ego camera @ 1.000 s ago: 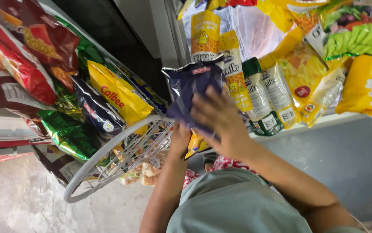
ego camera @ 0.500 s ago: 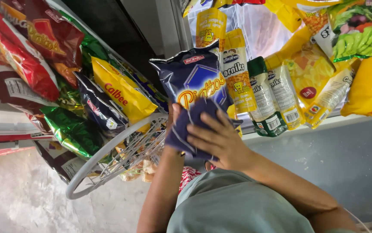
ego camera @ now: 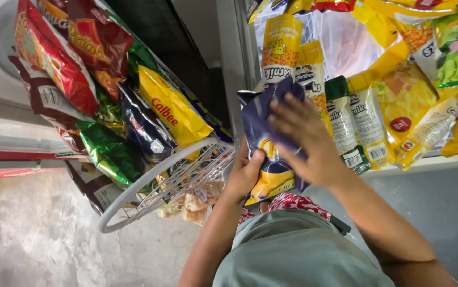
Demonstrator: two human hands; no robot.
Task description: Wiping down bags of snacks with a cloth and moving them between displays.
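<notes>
Floor: bare grey concrete point(ego camera: 32, 239), mottled and scuffed, lay at the lower left; a smoother grey surface point(ego camera: 425, 212) showed at the lower right.
Rack: a white wire display rack point(ego camera: 149, 196) with a curved rim stood beside the doorway, hung with snack bags in red, green, yellow and dark blue.
Doorway: a dark opening point(ego camera: 170, 37) ran behind the rack, edged by a pale grey post point(ego camera: 234, 58).
Shelf: a pale ledge point(ego camera: 425, 162) carried yellow and green packets hanging tightly side by side.
Left edge: a red strip point(ego camera: 5, 155) crossed a grey wall.
Light: soft daylight, even, without hard shadows.
</notes>
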